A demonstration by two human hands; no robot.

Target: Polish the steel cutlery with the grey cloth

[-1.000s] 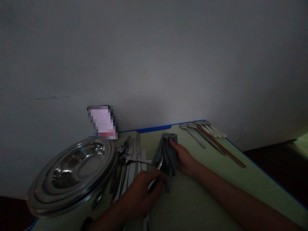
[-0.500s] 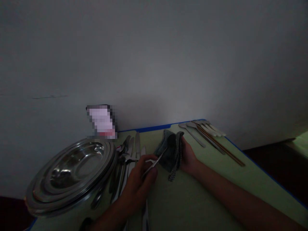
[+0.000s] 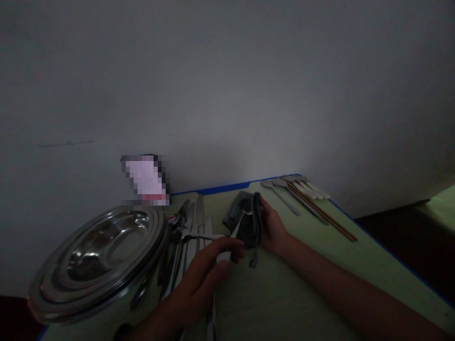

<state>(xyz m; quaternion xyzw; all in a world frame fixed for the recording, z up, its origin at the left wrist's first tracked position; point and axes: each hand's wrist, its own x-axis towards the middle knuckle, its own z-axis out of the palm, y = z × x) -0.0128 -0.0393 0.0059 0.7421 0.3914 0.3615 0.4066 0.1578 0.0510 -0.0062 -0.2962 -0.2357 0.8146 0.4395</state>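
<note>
My right hand (image 3: pixel 273 226) is wrapped around a dark grey cloth (image 3: pixel 232 213), which is folded about the bowl end of a metal spoon (image 3: pixel 239 225). From the cloth the spoon's handle slopes down to the left, into my left hand (image 3: pixel 206 274). The thumb and fingers of that hand are around the handle, loosely, and part of it shows between them. Beneath and beside my left hand lie several metal knives (image 3: pixel 200 213) and other metal cutlery (image 3: pixel 183 233).
Stacked oval metal dishes (image 3: pixel 95 284) stand at the left. Behind them a phone-like device (image 3: pixel 145 177), its screen blurred, leans on the wall (image 3: pixel 227 85). On the table's (image 3: pixel 284 293) right lie metal spoons (image 3: pixel 282 196), brown chopsticks (image 3: pixel 323 210) and several white-handled utensils (image 3: pixel 313 189).
The spoon has turned within the cloth, and its bowl now shows a brighter edge. My left hand's fingers have shifted along the handle with a looser hold. The whole view has moved slightly.
</note>
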